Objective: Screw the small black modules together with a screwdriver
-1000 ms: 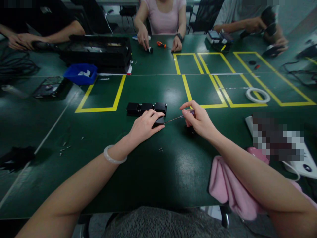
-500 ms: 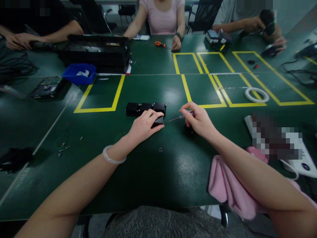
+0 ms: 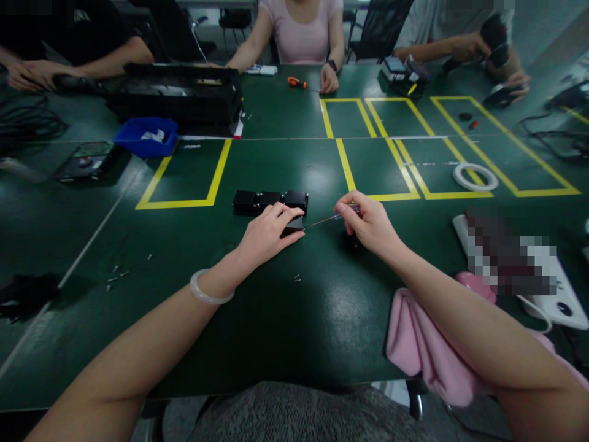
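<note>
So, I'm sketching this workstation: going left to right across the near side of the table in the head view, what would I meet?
Black bundle → loose screws → left hand on a black piece → right hand holding a screwdriver → white ring.

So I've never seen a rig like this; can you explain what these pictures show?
There is no robot: a person uses bare hands, and a camera worn on their head looks forward and down. The left hand holds a black block on the green table, beside a row of three black blocks. The right hand holds a thin screwdriver, its tip at the held block. Also on the table are small screws, a blue bin and a white ring. Hands across the table belong to other people.
</note>
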Demonstrator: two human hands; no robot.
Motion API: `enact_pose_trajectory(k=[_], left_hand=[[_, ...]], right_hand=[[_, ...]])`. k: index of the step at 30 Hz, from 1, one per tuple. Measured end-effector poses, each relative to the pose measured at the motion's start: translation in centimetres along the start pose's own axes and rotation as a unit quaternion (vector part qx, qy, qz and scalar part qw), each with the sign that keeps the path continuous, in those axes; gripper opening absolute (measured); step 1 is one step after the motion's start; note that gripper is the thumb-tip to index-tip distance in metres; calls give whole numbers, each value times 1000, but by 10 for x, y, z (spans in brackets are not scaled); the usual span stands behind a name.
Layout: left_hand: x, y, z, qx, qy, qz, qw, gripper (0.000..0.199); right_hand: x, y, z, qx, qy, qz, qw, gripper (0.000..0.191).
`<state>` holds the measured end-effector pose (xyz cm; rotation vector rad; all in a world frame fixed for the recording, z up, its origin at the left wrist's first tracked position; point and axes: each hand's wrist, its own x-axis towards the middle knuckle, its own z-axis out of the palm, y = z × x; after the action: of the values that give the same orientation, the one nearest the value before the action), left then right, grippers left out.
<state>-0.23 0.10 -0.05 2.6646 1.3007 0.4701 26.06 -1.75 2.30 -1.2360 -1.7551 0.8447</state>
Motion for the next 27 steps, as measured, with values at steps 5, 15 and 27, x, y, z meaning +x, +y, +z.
enact_pose_trajectory(k=[5, 15, 27], left_hand=[[0, 0, 0, 1, 0, -2, 1000, 42], [0, 0, 2, -4, 5, -3, 1000, 43], [0, 1, 0, 1, 1, -5, 1000, 44]], right_hand=[[-1, 3, 2, 18, 3, -22, 1000, 13], [0, 3, 1, 13, 1, -7, 1000, 14], [1, 0, -1, 3, 3, -6, 1000, 16]])
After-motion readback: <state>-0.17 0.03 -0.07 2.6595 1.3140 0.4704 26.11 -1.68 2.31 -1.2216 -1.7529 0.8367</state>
